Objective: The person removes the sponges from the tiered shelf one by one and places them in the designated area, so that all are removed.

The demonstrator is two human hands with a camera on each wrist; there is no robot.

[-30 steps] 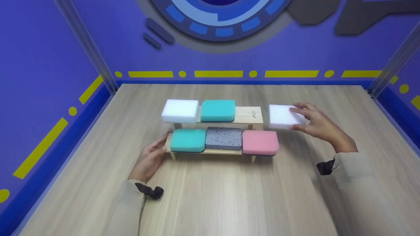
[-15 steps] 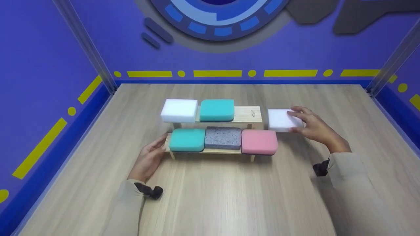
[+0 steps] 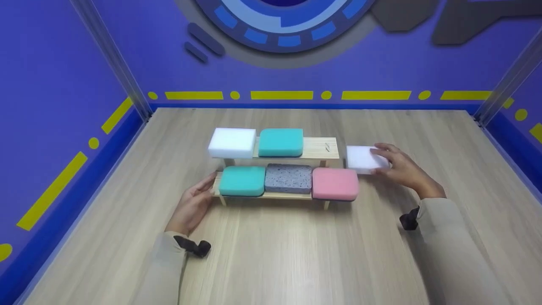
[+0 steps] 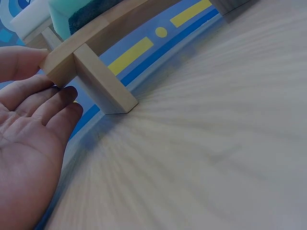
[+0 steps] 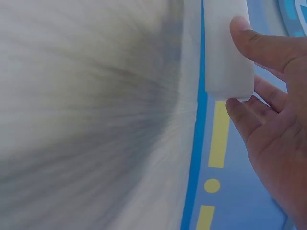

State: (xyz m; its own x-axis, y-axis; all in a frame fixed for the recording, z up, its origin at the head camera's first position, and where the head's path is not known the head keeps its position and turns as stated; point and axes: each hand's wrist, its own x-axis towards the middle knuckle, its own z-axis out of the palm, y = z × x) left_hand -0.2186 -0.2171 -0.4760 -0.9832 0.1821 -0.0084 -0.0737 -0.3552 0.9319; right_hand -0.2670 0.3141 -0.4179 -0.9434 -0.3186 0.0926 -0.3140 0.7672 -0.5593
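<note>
In the head view my right hand [image 3: 404, 169] pinches a white sponge block [image 3: 366, 159] just right of the small two-tier wooden shelf [image 3: 320, 147]. The right wrist view shows the thumb [image 5: 247, 38] on one face of the white block [image 5: 228, 52], which is off the table. My left hand [image 3: 194, 207] holds the left end of the lower tier. In the left wrist view its thumb [image 4: 21, 62] is on the end of the wooden board [image 4: 64, 64], with fingers below and behind. The lower tier bears a teal sponge [image 3: 242, 181], a speckled grey sponge [image 3: 288, 178] and a pink sponge [image 3: 335, 184].
On the upper tier sit another white sponge [image 3: 232, 142] and a second teal sponge [image 3: 281, 142]; bare board shows at its right end. The shelf stands on a wood-grain table [image 3: 271, 254]. Blue-purple panels [image 3: 288, 78] enclose the back and sides.
My right hand has drawn the white sponge block toward me, from beside the upper tier to near the pink sponge's right rear. The left hand and the shelf have kept their place.
</note>
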